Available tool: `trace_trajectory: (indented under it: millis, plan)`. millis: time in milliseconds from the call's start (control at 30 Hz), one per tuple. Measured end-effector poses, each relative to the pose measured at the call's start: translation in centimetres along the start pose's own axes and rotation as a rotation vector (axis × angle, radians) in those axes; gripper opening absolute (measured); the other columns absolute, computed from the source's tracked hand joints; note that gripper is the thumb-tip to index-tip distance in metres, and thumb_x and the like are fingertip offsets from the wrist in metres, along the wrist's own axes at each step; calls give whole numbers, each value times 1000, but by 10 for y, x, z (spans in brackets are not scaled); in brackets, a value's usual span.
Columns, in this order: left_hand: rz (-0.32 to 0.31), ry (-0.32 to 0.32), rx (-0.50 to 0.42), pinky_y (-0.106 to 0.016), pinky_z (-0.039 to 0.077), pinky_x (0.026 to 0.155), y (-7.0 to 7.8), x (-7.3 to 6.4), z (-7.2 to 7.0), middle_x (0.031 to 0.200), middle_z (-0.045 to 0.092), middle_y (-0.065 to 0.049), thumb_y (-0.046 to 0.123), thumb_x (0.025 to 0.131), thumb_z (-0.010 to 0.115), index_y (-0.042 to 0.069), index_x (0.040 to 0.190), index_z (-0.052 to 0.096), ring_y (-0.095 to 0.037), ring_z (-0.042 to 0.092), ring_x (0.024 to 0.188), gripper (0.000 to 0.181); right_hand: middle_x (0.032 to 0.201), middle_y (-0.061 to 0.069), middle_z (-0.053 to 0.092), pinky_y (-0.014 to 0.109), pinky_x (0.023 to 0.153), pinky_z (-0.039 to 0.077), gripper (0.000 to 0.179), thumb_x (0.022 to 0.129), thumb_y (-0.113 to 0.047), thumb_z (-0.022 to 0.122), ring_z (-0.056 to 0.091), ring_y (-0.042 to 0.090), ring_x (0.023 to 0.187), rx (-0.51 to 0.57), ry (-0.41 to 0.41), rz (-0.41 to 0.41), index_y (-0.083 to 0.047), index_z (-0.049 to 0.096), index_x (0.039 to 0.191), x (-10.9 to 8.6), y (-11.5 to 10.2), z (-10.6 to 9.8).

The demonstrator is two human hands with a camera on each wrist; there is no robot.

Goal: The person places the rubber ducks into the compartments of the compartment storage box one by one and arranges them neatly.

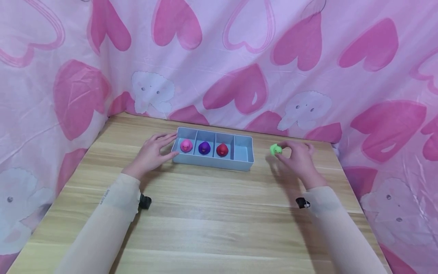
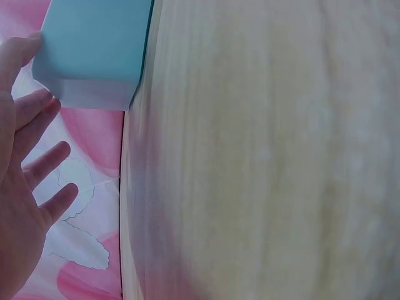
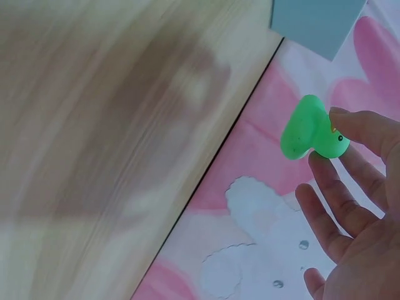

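My right hand (image 1: 299,158) pinches a green toy duck (image 3: 306,128) by the head between thumb and fingertips, above the table to the right of the box. A pale blue box (image 1: 212,163) with a row of compartments stands toward the back. From the left, its compartments hold a pink toy duck (image 1: 186,145), a purple toy duck (image 1: 204,147) and a red toy duck (image 1: 222,150); the rightmost has nothing in it. Fingers straight and spread, my left hand (image 1: 150,154) touches the left end of the box (image 2: 94,50), thumb near its front corner.
The wooden table (image 1: 212,217) runs from under both forearms to the curtain (image 1: 212,61), which is pink with hearts and hangs behind and on both sides. Black wrist devices, one of them a small block (image 1: 145,201), sit at the sleeves.
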State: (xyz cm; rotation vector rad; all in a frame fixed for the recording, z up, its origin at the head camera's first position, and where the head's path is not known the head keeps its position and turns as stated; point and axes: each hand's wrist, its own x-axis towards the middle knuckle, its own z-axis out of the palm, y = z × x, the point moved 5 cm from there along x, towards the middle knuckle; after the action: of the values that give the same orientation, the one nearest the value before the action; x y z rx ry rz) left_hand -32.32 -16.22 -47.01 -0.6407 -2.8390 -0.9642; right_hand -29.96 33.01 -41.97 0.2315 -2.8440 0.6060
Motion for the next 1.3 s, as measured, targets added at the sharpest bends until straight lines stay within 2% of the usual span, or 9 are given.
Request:
trace_trajectory:
  millis: [167,467,600,900,1300]
  plan:
    - [4,-2,9,-71,22,121,0,0,1,161,47,-12,45,96,72,16,155,49,-39,33,151,70,119,11,75,67,115,9,33,89,-20,82,64,36,117,8,-1,-12,-10,71,119,3,-10,2]
    - [3,1,17,-70,23,121,1,0,0,160,48,-13,45,96,72,15,155,49,-40,34,150,70,115,10,77,65,117,9,31,85,-16,85,64,34,116,57,50,-81,-9,73,113,12,-31,6]
    - [-7,-7,14,-70,21,121,0,0,1,161,46,-12,46,96,71,16,155,48,-40,33,151,70,113,7,77,63,117,10,30,85,-18,86,63,30,118,56,56,-97,-12,73,112,14,-40,9]
    - [-9,-9,11,-71,20,122,0,1,2,162,46,-11,46,97,71,16,156,48,-41,31,152,70,117,7,76,65,119,8,33,86,-19,85,60,32,120,43,62,-123,-11,72,116,19,-59,10]
    - [-2,2,9,-70,21,121,0,1,1,161,47,-12,44,96,72,15,154,50,-41,33,150,69,117,3,76,63,120,11,34,87,-22,84,61,27,120,38,6,-173,-15,73,119,27,-88,30]
